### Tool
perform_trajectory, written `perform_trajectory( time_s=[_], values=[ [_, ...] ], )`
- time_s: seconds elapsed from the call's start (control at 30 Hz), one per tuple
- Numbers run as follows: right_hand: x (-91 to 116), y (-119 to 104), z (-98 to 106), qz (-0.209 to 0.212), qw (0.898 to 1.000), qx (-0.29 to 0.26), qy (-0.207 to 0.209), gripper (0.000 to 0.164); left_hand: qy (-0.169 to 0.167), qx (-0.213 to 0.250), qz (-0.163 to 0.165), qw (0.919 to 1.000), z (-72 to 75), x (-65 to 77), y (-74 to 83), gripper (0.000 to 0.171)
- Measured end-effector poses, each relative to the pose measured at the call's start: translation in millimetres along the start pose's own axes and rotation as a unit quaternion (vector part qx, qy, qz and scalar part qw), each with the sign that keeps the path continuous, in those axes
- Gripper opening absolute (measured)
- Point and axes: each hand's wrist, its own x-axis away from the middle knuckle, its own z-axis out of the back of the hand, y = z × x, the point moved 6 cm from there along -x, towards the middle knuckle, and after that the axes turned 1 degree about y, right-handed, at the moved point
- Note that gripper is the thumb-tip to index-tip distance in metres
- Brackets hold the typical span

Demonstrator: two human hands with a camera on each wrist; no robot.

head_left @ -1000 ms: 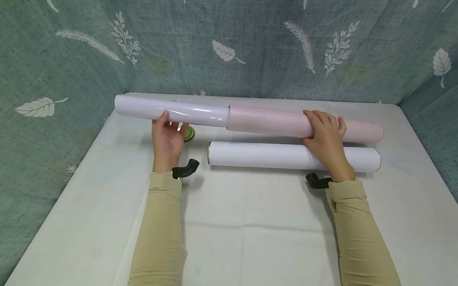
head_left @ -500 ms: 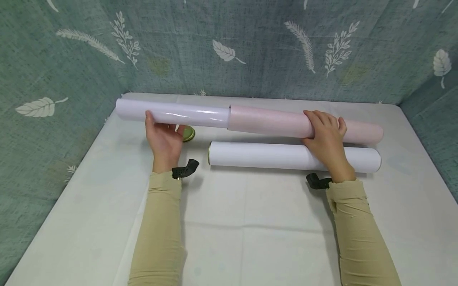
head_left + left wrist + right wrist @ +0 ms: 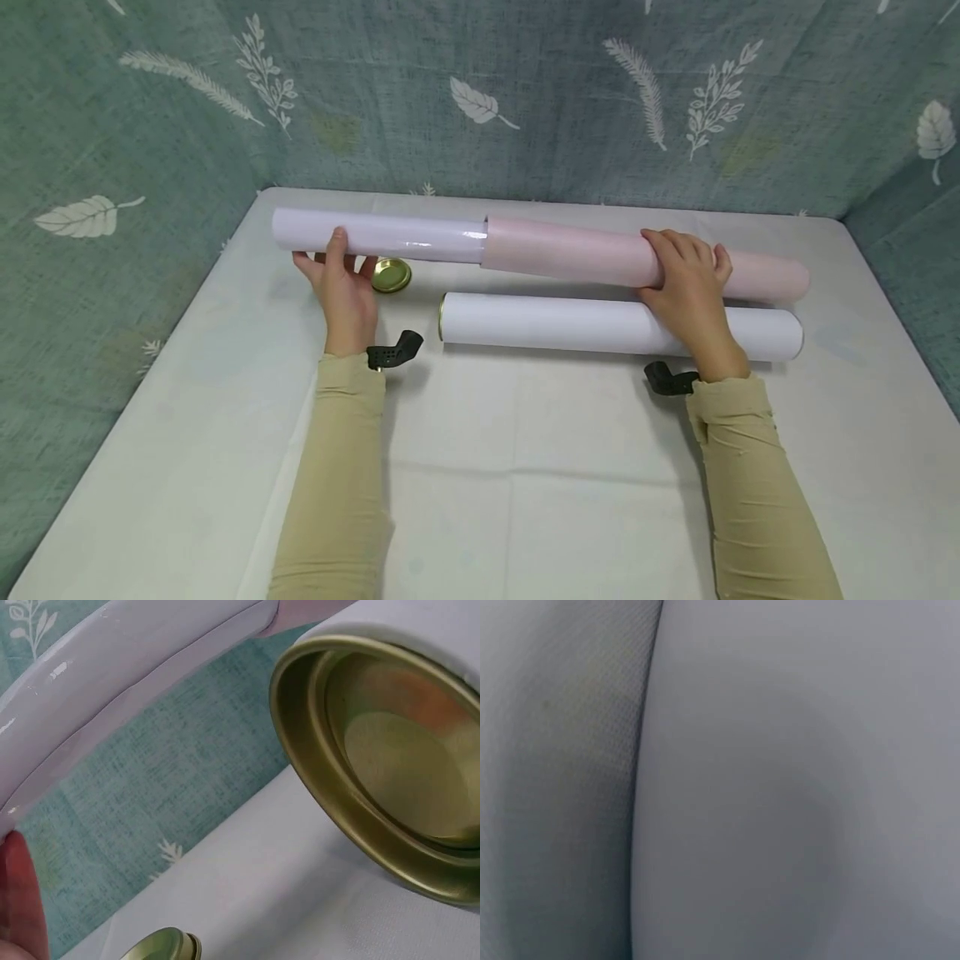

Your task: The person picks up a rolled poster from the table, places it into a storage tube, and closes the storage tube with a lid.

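A glossy white paper roll (image 3: 420,237) slants slightly across the back of the table, its right end inside a pink tube (image 3: 566,250). My left hand (image 3: 347,300) holds the roll near its left end, with fingers beneath it and one digit against its front. On the pink tube rests my right hand (image 3: 690,287), gripping it from above right of its middle. In front lies a white tube (image 3: 543,321), partly behind my right hand. Its gold metal end (image 3: 405,765) looms large in the left wrist view. The right wrist view shows mostly a blurred pale surface.
A round gold lid (image 3: 392,275) lies on the white-covered table (image 3: 465,500), right of my left hand. Green leaf-patterned cloth (image 3: 525,108) hangs behind the table and along both sides.
The paper roll has slid right, so less of it shows outside the pink tube. My left hand has shifted its fingers on the roll. My right hand stays on the pink tube.
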Motion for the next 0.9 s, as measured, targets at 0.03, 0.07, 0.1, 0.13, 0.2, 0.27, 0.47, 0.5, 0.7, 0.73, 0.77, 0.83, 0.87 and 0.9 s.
perform_trajectory(
  time_s=[0.03,0.07,0.1,0.13,0.2,0.27,0.47,0.5,0.7,0.73,0.77,0.83,0.87,0.9],
  values=[
    [0.0,0.3,0.1,0.000,1.000,0.000,0.001,0.072,0.003,-0.003,-0.004,1.0000,0.1,0.0,0.7,0.070],
    [0.2,0.5,-0.1,0.000,1.000,-0.001,0.002,0.072,0.006,-0.006,-0.007,0.9999,0.4,-0.1,1.3,0.072],
    [0.3,0.6,-0.3,0.000,1.000,-0.002,0.002,0.072,0.007,-0.009,-0.010,0.9999,0.8,-0.1,1.7,0.073],
    [0.4,0.7,-0.6,0.000,1.000,-0.002,0.003,0.072,0.008,-0.011,-0.013,0.9998,1.2,-0.1,2.2,0.073],
    [0.8,0.9,-1.6,0.000,1.000,-0.003,0.002,0.071,0.012,-0.017,-0.021,0.9996,2.5,0.4,3.2,0.070],
    [1.1,1.1,-2.4,0.001,1.000,-0.002,0.002,0.071,0.016,-0.020,-0.028,0.9993,4.1,0.5,4.1,0.065],
    [1.2,1.3,-2.4,0.000,1.000,0.000,0.003,0.070,0.042,-0.020,-0.042,0.9981,8.9,0.3,7.6,0.061],
    [1.1,1.3,-2.3,0.000,1.000,0.000,0.003,0.070,0.044,-0.021,-0.044,0.9978,9.1,0.4,8.5,0.063],
    [0.5,1.0,-0.7,0.001,1.000,0.000,0.003,0.071,0.022,-0.038,-0.058,0.9973,4.8,2.1,11.6,0.070],
    [0.2,1.0,-0.4,0.001,1.000,0.001,0.002,0.071,0.019,-0.041,-0.059,0.9972,4.1,2.3,11.5,0.068],
    [0.1,1.2,-0.4,0.000,1.000,0.001,0.002,0.071,0.018,-0.044,-0.059,0.9971,3.8,2.4,11.2,0.066],
    [-0.1,1.4,0.0,-0.002,1.000,0.001,0.000,0.071,0.020,-0.047,-0.053,0.9973,4.2,2.1,10.4,0.062],
    [-0.2,1.4,-0.1,-0.002,1.000,0.001,0.001,0.071,0.022,-0.046,-0.048,0.9975,4.6,2.1,9.9,0.060],
    [-0.2,1.3,-0.1,-0.002,1.000,0.000,0.001,0.071,0.023,-0.047,-0.044,0.9976,5.1,1.9,9.6,0.058]
  ],
)
